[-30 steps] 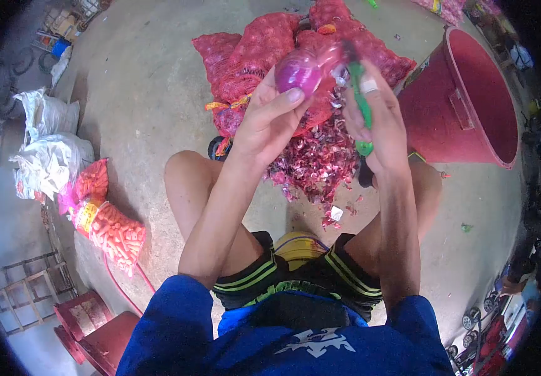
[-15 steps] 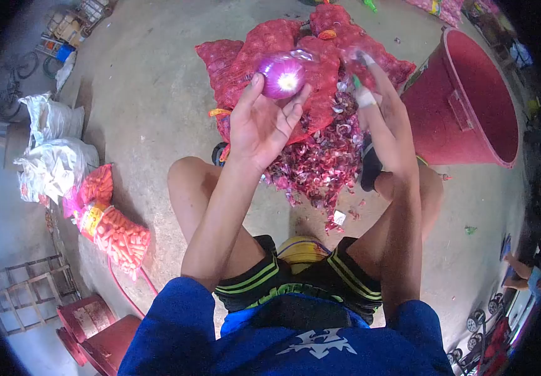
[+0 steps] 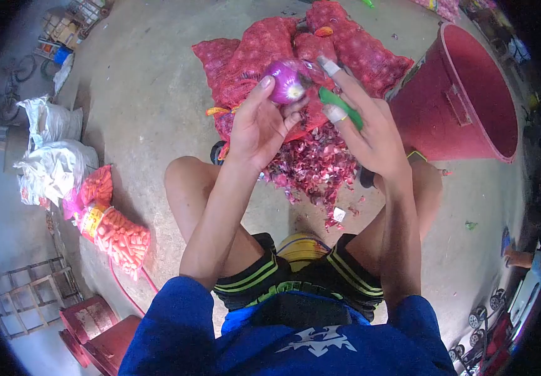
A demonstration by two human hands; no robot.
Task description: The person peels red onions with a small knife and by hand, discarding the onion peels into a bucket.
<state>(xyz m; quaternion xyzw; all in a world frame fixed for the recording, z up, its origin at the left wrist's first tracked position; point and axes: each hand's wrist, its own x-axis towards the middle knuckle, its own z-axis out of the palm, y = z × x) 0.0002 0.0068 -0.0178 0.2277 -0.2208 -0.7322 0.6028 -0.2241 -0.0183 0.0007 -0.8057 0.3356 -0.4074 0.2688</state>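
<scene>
Between the thumb and fingers of my left hand is a shiny purple onion. Just right of it is my right hand, with pale wraps on its thumb and index finger and a green-handled tool held in it. A piece of loose skin shows between the onion and my right fingertips. Beneath the hands lies a heap of red onion peelings, with red mesh sacks of onions behind it.
A large red tub stands at the right. At the left are white sacks and a mesh bag of orange produce. Red containers sit at lower left. Part of another person shows at the right edge.
My right hand has come down and closer to the onion, and the green handle shows more clearly. The onion has turned slightly in my left hand.
</scene>
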